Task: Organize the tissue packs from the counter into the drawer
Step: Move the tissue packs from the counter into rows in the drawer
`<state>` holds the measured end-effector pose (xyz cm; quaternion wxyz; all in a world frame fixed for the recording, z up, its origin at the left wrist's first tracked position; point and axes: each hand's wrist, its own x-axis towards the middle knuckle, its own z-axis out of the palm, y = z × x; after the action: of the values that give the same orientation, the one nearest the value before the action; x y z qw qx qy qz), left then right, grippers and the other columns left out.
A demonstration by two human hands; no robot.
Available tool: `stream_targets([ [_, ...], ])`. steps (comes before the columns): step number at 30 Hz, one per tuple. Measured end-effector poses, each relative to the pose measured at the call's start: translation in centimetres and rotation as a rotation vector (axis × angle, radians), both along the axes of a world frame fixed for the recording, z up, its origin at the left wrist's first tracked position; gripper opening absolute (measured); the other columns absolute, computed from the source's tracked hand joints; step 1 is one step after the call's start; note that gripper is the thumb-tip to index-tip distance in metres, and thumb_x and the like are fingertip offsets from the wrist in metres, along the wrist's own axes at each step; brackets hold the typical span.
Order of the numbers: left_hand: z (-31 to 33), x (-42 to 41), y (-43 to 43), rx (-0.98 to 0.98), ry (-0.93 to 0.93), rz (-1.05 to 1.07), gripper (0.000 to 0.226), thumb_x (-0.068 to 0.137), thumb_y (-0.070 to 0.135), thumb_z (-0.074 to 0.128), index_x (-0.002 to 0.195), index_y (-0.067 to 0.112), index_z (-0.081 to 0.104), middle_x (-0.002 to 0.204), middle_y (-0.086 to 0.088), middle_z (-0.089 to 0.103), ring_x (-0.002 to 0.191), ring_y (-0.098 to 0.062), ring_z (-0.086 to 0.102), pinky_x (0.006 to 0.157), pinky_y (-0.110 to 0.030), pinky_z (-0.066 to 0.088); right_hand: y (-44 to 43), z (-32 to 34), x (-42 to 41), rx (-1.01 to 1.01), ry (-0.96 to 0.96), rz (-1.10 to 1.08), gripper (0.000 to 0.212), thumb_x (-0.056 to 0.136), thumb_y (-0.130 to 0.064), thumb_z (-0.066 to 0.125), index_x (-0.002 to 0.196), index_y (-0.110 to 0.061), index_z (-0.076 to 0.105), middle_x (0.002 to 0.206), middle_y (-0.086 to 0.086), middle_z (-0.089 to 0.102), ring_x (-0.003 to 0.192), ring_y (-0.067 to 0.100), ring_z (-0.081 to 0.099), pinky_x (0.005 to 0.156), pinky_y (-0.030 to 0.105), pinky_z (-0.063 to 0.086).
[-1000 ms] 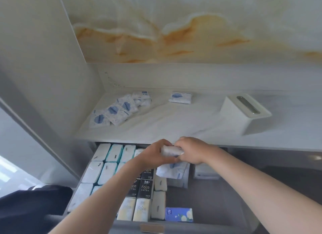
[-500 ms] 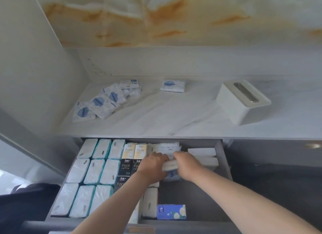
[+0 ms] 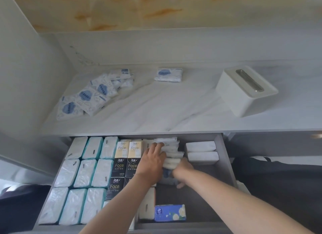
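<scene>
Several small white-and-blue tissue packs [image 3: 87,96] lie fanned out at the counter's back left, and a single one [image 3: 168,74] lies apart further right. Below the counter, the open grey drawer [image 3: 224,157] holds a row of the same packs standing on edge [image 3: 172,150]. My left hand [image 3: 153,159] presses on the far part of that row with straight fingers. My right hand [image 3: 183,167] grips a tissue pack [image 3: 167,172] at the row's near end, its fingers curled over the top and mostly hidden.
A white tissue box [image 3: 244,91] stands on the counter [image 3: 156,115] at the right. The drawer's left side is filled with larger white packs [image 3: 85,172] and black and cream "Face" packs [image 3: 122,164]. Two white packs [image 3: 202,152] lie at its far right and a blue floral pack [image 3: 169,213] at the front.
Both hands came down from the counter edge into the drawer with the pack. The pack now stands at the near end of the row, and my left hand has spread over the row.
</scene>
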<state>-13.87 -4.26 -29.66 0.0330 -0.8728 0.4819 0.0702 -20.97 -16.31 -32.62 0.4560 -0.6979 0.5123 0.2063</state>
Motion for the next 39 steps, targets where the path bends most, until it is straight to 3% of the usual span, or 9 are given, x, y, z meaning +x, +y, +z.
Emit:
stream_targets([
  [4,0.4,0.1,-0.1,-0.019,0.073,0.014,0.045,0.084,0.023,0.059,0.127,0.017,0.052,0.148,-0.005,0.029,0.135,-0.028,0.03,0.107,-0.035,0.036,0.3,-1.0,0.0,0.127,-0.141,-0.148,0.022,0.09,-0.021,0.054,0.111,-0.02,0.062,0.112,0.009,0.064,0.086,0.028,0.066,0.057,0.044,0.062],
  [9,-0.1,0.2,0.3,-0.215,0.088,0.005,0.046,0.073,0.016,0.07,0.117,0.016,0.055,0.124,-0.004,0.051,0.111,-0.03,0.054,0.088,-0.036,0.049,-0.5,-0.3,-0.5,-0.14,-0.343,-0.04,0.017,0.088,-0.013,0.058,0.1,-0.026,0.057,0.097,-0.004,0.064,0.084,0.016,0.059,0.067,0.027,0.046],
  [12,-0.7,-0.1,0.2,-0.046,0.006,0.034,0.084,0.087,0.016,0.062,0.152,0.017,0.01,0.159,-0.009,0.013,0.146,-0.033,0.017,0.115,-0.04,0.029,0.2,-1.1,-0.7,0.017,-0.278,0.076,0.043,0.082,-0.031,0.066,0.122,-0.032,0.049,0.109,-0.006,0.064,0.096,0.015,0.061,0.083,0.031,0.051],
  [14,-0.7,-0.2,-0.1,0.1,-0.031,0.065,0.091,0.096,0.022,0.05,0.153,0.015,-0.02,0.163,-0.009,-0.015,0.151,-0.03,-0.008,0.121,-0.043,0.014,0.8,-1.1,-0.4,0.044,-0.23,0.085,0.053,0.086,-0.032,0.062,0.135,-0.03,0.041,0.117,-0.002,0.062,0.101,0.018,0.06,0.085,0.031,0.049],
  [16,-0.6,-0.2,-0.5,0.223,-0.033,0.065,0.085,0.1,0.025,0.039,0.149,0.012,-0.029,0.159,-0.01,-0.027,0.148,-0.03,-0.019,0.121,-0.047,0.008,0.7,-0.7,0.0,-0.049,-0.201,0.065,0.052,0.091,-0.018,0.057,0.139,-0.02,0.038,0.123,0.006,0.06,0.106,0.026,0.06,0.084,0.028,0.045],
  [21,-0.7,0.3,-0.5,0.149,0.024,0.087,0.08,0.098,0.031,0.036,0.153,0.016,-0.02,0.162,-0.006,-0.019,0.15,-0.028,-0.014,0.122,-0.046,0.003,0.4,1.0,-1.0,-0.302,-0.361,0.146,0.061,0.087,0.001,0.049,0.143,-0.021,0.04,0.124,0.009,0.064,0.11,0.029,0.061,0.083,0.027,0.047],
  [26,0.3,0.3,-0.7,0.213,0.083,0.095,0.081,0.1,0.033,0.04,0.154,0.016,-0.017,0.163,-0.006,-0.017,0.15,-0.029,-0.015,0.122,-0.046,0.004,0.0,0.9,-1.1,-0.232,-0.305,0.355,0.071,0.093,-0.006,0.047,0.155,-0.024,0.018,0.131,0.012,0.059,0.113,0.03,0.059,0.083,0.027,0.042],
  [32,1.0,0.6,-0.3,0.068,0.02,0.05,0.073,0.092,0.031,0.059,0.152,0.026,0.017,0.154,-0.002,0.022,0.14,-0.025,0.024,0.112,-0.038,0.03,-0.2,2.6,-1.5,-0.385,-0.281,0.357,0.061,0.09,-0.016,0.058,0.144,-0.021,0.03,0.131,0.01,0.051,0.109,0.031,0.06,0.082,0.034,0.05],
  [39,3.1,0.3,-0.8,0.133,0.074,0.085,0.068,0.095,0.027,0.058,0.153,0.027,0.021,0.157,-0.003,0.019,0.143,-0.026,0.02,0.112,-0.04,0.031,0.7,5.7,-1.7,-0.527,-0.126,0.488,0.075,0.085,-0.028,0.071,0.144,-0.02,0.025,0.135,0.013,0.034,0.107,0.031,0.061,0.076,0.036,0.049],
])
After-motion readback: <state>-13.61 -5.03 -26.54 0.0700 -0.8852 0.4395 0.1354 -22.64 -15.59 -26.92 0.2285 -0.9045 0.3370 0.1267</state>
